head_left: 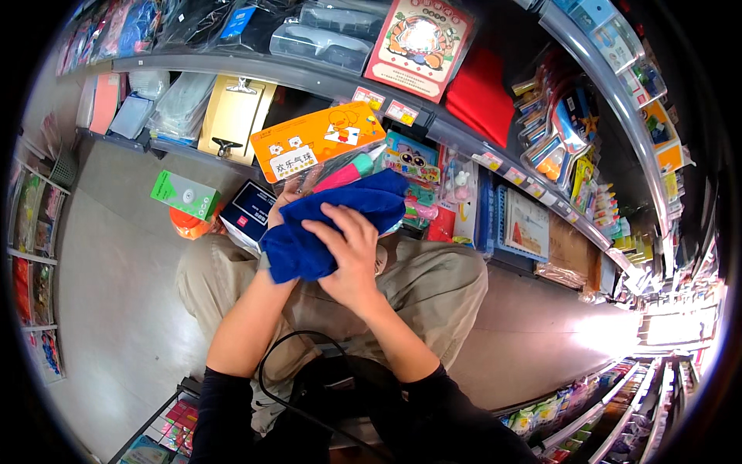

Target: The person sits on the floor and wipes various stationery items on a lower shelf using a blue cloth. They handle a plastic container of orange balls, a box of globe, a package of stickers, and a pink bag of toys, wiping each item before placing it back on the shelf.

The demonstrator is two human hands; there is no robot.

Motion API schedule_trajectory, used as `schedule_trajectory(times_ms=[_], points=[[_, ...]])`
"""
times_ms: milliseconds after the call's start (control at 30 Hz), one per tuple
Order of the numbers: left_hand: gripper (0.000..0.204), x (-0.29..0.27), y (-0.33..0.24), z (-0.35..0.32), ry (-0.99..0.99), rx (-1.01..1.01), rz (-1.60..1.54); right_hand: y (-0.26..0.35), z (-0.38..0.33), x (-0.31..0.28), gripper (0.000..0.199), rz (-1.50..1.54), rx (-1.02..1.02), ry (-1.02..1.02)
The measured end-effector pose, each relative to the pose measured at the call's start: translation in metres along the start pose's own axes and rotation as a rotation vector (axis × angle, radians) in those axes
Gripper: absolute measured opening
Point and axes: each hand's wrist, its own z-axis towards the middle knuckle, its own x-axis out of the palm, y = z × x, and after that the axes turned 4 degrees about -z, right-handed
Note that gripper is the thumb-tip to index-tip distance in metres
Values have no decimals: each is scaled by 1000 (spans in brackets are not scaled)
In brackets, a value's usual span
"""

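Floor (pixel 124 224), L side: green box (pixel 184 195) overlapping orange tub (pixel 189 226), dk-blue box (pixel 249 213) near knee. Clipboard (pixel 234 116) on shelf (pixel 193 64) beyond. L hand (pixel 281 204) mostly under cloth, visible fingers grasping orange-card pkg (pixel 317 139), exact grip hidden. Pkg held up ahead of lap, its lower part covered by blue cloth (pixel 305 247). R hand (pixel 345 249) on top, fingers bent, grasping cloth against pkg. Toy pkts (pixel 413 158) beyond, notebook (pixel 529 224) far R. Status: prob. mid-handling; cloth's on pkg, neither set down; amt done vs. left can't tell.
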Motion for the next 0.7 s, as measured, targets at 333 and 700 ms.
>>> schedule_trajectory(times_ms=[333, 700], points=[[56, 42, -2, -2, -210, 42, -65, -129, -25, -14, 34, 1347, 1248, -431], [41, 21, 13, 7, -403, -128, 380, -59, -4, -23, 42, 1272, 879, -510]])
